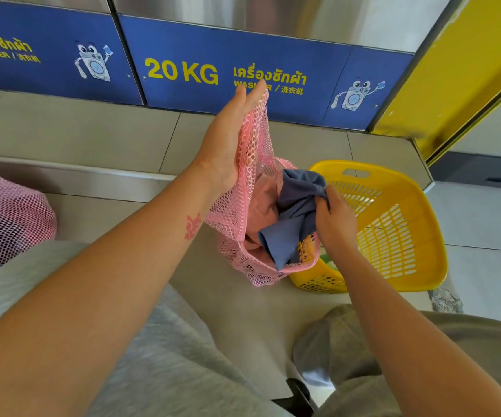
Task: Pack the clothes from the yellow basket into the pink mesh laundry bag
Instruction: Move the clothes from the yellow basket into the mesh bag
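Right hand [335, 219], frame centre, fingers closed on a blue garment [295, 212] lying in the mouth of the pink mesh laundry bag [252, 164]. Left hand [228, 139] above, fingers extended, holds the bag's rim up. Yellow basket [393, 224] just right, on the floor.

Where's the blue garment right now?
Centre of the head view: the blue garment is gripped by the right hand, half inside the pink mesh bag, left of the yellow basket.
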Motion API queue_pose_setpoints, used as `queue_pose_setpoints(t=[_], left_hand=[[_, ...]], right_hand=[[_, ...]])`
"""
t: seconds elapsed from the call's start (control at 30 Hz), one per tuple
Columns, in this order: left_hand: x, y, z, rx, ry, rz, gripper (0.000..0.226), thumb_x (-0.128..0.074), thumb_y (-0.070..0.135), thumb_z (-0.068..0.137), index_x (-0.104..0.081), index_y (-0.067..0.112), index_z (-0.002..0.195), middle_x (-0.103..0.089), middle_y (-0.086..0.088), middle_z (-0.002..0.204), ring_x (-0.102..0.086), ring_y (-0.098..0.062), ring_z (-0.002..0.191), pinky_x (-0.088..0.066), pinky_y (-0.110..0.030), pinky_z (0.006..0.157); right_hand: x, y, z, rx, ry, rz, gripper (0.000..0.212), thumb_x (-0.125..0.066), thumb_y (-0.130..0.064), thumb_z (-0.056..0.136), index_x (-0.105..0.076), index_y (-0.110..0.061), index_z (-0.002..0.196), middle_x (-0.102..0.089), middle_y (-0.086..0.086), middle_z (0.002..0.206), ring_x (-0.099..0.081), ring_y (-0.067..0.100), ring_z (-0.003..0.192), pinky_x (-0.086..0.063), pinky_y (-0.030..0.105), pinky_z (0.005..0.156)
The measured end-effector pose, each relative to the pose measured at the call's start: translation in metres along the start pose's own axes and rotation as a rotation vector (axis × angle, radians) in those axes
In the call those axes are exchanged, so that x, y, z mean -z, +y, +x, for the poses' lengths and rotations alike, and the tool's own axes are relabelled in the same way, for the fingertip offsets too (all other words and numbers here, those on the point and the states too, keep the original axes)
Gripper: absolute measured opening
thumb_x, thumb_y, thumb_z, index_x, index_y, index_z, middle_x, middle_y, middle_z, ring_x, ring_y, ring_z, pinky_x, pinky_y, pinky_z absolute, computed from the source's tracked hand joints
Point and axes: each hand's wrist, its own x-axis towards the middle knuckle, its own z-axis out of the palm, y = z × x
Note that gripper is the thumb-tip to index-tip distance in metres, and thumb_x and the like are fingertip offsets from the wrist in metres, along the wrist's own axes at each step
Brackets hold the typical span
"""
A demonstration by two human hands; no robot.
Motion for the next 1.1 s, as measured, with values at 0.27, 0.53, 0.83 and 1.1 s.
queue_pose_setpoints(t=[0.27,0.53,0.83,1.1], left_hand=[[-0.004,-0.001,0.004,-0.019,0.022,-0.007,0.047,-0.031,0.05,0.105,-0.053,0.031,0.141,-0.039,0.01,0.156,-0.032,-0.012,0.146,-0.025,-0.041,0.117],[-0.003,-0.003,0.006,-0.029,0.044,0.018,0.047,-0.034,0.055,0.101,-0.056,0.035,0.138,-0.042,0.011,0.155,-0.034,-0.012,0.145,-0.024,-0.048,0.12],[-0.019,-0.018,0.01,0.005,-0.008,0.048,0.046,-0.037,0.053,0.101,-0.054,0.033,0.139,-0.042,0.019,0.151,-0.033,-0.008,0.144,-0.024,-0.04,0.119],[-0.044,-0.037,0.029,0.035,-0.029,0.088,0.05,-0.031,0.048,0.105,-0.045,0.028,0.148,-0.035,0.01,0.159,-0.022,-0.007,0.149,-0.017,-0.036,0.122]], right_hand=[[0.026,-0.024,0.014,0.278,0.218,-0.051,0.02,-0.038,-0.03,0.097,-0.035,-0.023,0.079,-0.053,0.004,0.079,-0.043,0.024,0.069,-0.027,0.035,0.054],[0.028,0.041,0.013,-0.282,0.021,-0.136,0.031,-0.038,-0.024,0.1,-0.055,-0.011,0.122,-0.062,0.02,0.12,-0.059,0.037,0.107,-0.046,0.044,0.085],[0.025,0.075,0.04,-0.36,-0.672,-0.587,0.026,-0.046,-0.009,0.098,-0.06,0.0,0.118,-0.056,0.02,0.13,-0.053,0.032,0.123,-0.043,0.034,0.092],[0.024,0.134,0.047,-0.534,-0.55,-0.449,0.068,-0.065,-0.028,0.09,-0.03,-0.003,0.143,-0.043,0.023,0.142,-0.045,0.041,0.127,-0.043,0.046,0.1]])
